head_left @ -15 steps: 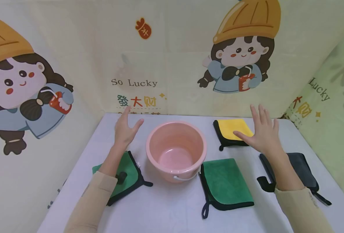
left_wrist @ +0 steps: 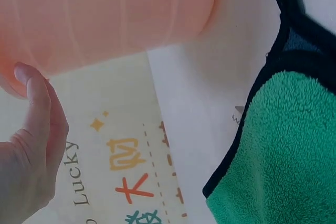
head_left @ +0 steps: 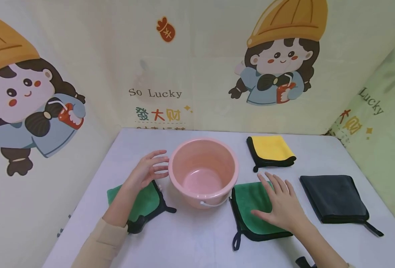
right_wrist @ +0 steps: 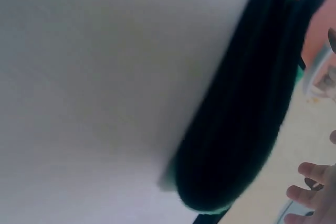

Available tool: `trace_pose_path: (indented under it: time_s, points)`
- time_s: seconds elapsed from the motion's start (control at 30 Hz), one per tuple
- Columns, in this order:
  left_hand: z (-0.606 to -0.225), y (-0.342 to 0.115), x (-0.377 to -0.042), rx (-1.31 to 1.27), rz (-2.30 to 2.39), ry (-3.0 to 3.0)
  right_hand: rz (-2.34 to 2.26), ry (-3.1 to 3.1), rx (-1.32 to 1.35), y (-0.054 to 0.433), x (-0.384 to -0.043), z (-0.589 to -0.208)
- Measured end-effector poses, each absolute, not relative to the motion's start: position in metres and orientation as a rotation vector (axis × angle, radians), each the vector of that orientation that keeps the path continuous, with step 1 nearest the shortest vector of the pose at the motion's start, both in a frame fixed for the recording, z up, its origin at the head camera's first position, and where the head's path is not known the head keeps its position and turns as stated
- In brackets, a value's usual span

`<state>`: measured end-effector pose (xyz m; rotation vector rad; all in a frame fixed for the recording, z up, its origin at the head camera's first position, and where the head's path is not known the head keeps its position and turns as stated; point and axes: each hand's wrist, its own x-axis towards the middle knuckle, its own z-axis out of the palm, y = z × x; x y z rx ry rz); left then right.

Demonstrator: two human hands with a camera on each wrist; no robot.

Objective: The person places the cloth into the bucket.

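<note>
A pink bucket [head_left: 202, 167] with a white handle stands upright in the middle of the table. My left hand [head_left: 145, 172] is at its left side, fingers stretched toward the rim; in the left wrist view the fingertips [left_wrist: 23, 72] are at the bucket wall, though contact is hard to tell. Below that forearm lies a folded green towel [head_left: 147, 203] with black edging, partly hidden. My right hand [head_left: 279, 204] hovers with spread fingers over another folded green towel [head_left: 251, 212] with a black border and loop. Nothing is held in either hand.
Behind the right hand lies a folded yellow towel [head_left: 272, 148] with black edging. A dark folded towel [head_left: 334, 199] with a loop lies on the right. The white table [head_left: 190, 242] meets a printed cloth backdrop [head_left: 211, 74] along its far edge.
My left hand has come down and in toward the bucket's left side. My right hand has lowered and moved left and nearer me, from beside the yellow towel to over the right green towel.
</note>
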<state>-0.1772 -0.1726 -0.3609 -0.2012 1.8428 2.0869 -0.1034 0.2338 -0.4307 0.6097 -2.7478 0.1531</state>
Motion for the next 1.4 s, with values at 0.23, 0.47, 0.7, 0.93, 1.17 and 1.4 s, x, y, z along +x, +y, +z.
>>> trace_pose_path:
  time_s: [0.23, 0.47, 0.7, 0.93, 1.17, 1.4]
  points:
    - [-0.361, -0.172, -0.171, -0.156, 2.023, 1.804, 0.084, -2.931, 0.639, 0.229, -0.086, -0.446]
    - [-0.363, -0.17, -0.171, -0.13, 2.0, 1.759, -0.001, -3.04, 0.648, 0.225, -0.084, -0.455]
    - [-0.363, -0.17, -0.171, -0.118, 2.005, 1.737, -0.049, -3.047, 0.673, 0.218, -0.084, -0.457]
    - [-0.363, -0.17, -0.171, -0.12, 2.011, 1.71, -0.068, -2.985, 0.739, 0.217, -0.085, -0.457]
    - [-0.363, -0.17, -0.171, -0.132, 2.014, 1.691, -0.078, -2.875, 0.773, 0.22, -0.087, -0.463]
    - [-0.362, -0.168, -0.171, -0.142, 2.001, 1.702, -0.089, -2.791, 0.796, 0.223, -0.09, -0.465]
